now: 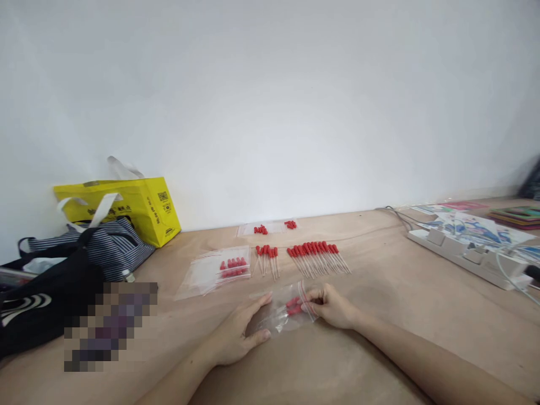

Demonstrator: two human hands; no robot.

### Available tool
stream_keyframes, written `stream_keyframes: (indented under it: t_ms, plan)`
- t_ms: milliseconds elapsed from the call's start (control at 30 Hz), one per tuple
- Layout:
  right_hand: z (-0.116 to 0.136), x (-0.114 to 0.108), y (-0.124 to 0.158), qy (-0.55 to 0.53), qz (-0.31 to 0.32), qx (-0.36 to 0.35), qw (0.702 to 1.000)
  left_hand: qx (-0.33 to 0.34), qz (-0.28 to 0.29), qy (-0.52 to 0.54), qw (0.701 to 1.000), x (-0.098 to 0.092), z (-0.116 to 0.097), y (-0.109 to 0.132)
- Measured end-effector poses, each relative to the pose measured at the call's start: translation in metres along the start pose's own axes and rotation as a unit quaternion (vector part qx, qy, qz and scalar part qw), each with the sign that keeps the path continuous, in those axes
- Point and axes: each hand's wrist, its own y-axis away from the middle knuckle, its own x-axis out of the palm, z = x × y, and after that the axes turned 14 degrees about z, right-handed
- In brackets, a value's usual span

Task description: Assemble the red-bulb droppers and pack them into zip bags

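Crinkly clear zip bag (pixel 275 316) around rounded red tips (pixel 292 309), zip end between right fingers (pixel 314 295), left fingers (pixel 257 338) apart

A: Clear, glossy plastic film made up the foreground pouch (pixel 275 316), creased and catching the light.

B: And the red-tipped pieces (pixel 313 248) laid out beyond it?

A: Their heads looked smooth, like plastic; whether the thin pale shafts (pixel 323 263) were metal or plastic could not be told.

B: Beneath them, the tan worktop (pixel 379 247) appeared smooth, mostly matt and wood-like.

A: At left, a striped bag (pixel 122 247) and a black bag (pixel 71 298) looked like soft, matt cloth.

B: At right, a power strip (pixel 458 257) showed smooth white plastic.
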Motion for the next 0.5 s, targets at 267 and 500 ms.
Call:
stream_keyframes:
  t_ms: [267, 500]
  plan:
    - [0.0, -0.04, -0.022, 0.117, -0.159, 0.118, 0.973, -0.012, 0.019, 0.004, 1.0, -0.003, 0.0, 0.002]
    - [0.009, -0.03, -0.103, 0.188, -0.246, 0.199, 0.93, -0.019, 0.017, -0.002, 1.0, -0.003, 0.001, 0.001]
